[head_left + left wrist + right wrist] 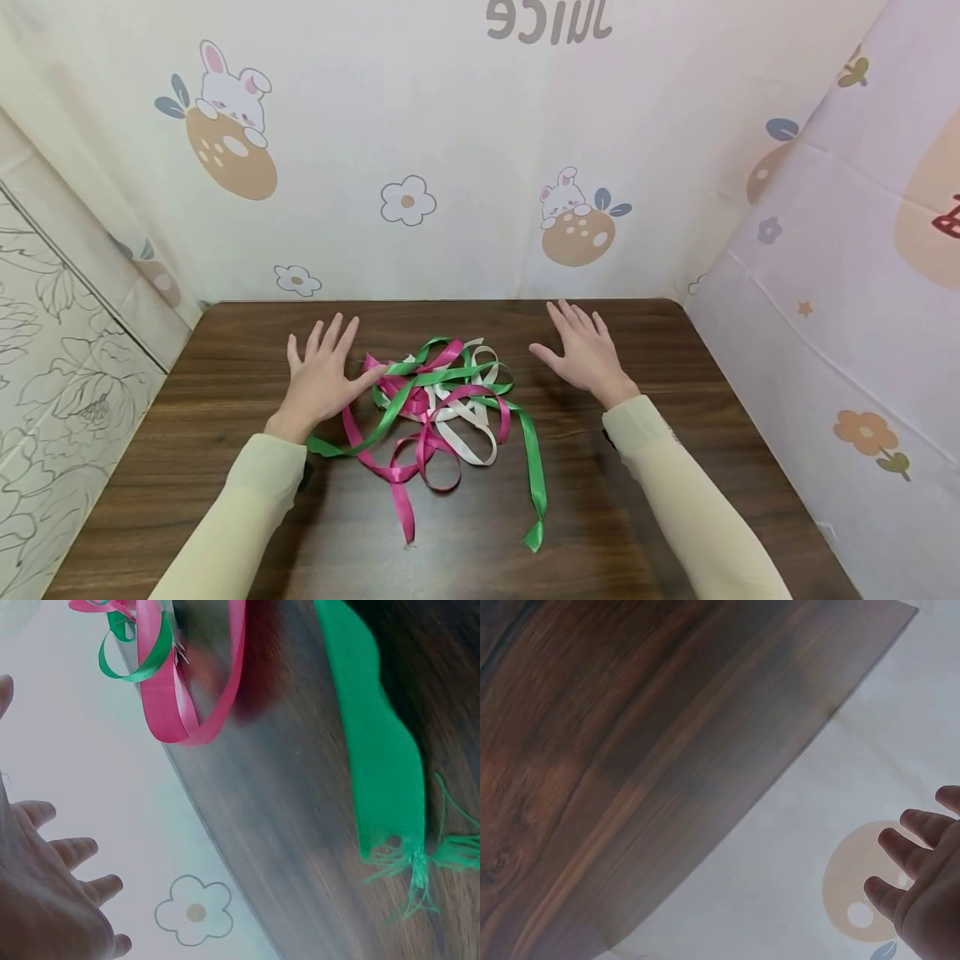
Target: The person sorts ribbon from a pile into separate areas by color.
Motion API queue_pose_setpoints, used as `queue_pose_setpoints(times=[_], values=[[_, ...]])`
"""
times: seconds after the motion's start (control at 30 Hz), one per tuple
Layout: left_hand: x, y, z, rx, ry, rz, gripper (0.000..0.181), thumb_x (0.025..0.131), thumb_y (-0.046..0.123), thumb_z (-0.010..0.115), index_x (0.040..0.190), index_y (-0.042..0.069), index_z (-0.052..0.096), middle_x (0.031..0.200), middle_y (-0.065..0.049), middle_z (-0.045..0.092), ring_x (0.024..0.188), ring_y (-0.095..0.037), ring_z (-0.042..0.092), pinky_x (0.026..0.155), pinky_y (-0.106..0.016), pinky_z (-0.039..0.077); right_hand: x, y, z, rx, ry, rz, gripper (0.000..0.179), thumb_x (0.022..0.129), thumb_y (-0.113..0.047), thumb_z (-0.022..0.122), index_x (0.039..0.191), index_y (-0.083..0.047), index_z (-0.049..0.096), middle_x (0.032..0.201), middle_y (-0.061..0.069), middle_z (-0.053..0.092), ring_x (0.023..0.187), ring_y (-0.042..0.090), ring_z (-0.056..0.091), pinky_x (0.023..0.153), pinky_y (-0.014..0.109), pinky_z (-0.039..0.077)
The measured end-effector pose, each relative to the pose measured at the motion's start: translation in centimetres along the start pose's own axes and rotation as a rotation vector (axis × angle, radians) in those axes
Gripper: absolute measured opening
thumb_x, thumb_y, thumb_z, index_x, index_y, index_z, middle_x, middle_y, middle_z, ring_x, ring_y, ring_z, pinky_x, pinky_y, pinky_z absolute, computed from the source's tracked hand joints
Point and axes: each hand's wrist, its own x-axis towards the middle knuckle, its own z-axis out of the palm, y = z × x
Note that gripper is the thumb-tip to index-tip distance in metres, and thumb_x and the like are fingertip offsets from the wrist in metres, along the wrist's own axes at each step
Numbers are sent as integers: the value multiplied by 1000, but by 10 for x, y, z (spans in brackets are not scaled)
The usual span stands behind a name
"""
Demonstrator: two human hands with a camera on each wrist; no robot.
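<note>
The left grip [318, 385] and right grip [588, 352] are spread and released. Between them, just beside the left and farther from the right, green ribbon [533, 454], pink ribbon [403, 510] and white ribbon [476, 462] lie tangled on the worktop [465, 554]; none looks separated, so apparently all the work remains.

Left fingers [347, 336] straight, spread; right fingers [558, 317] likewise; forearms [243, 500] angled inward.
</note>
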Motion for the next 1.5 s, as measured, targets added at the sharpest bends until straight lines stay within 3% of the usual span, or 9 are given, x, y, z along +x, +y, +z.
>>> queue_pose_setpoints(times=[0.47,0.93,1.17,1.5], values=[[-1,7,2,-10,-80,24,102,90,73,58,166,18,19,172,-18,19,157,-49,13,123,-74,1,6,-24,8,2,-51,-67,84,100,-62,53,165,-16,24,173,12,21,160,35,22,129,60,11],[0,12,11,-29,-190,53,100,89,73,59,165,18,23,172,-18,20,156,-51,19,122,-74,15,18,-53,19,-11,-147,-203,84,98,-59,61,164,-19,28,172,10,25,159,32,27,129,58,18],[-3,14,15,-44,-201,63,97,90,69,62,164,17,27,171,-19,25,155,-52,22,120,-73,23,20,-67,25,-7,-194,-268,87,96,-59,65,164,-19,28,172,9,25,159,31,27,128,57,21],[-3,16,14,-44,-216,68,94,91,67,63,163,16,31,170,-20,27,154,-52,24,121,-72,22,28,-73,29,-4,-222,-277,92,92,-63,67,164,-24,27,173,7,23,159,31,27,129,56,21]])
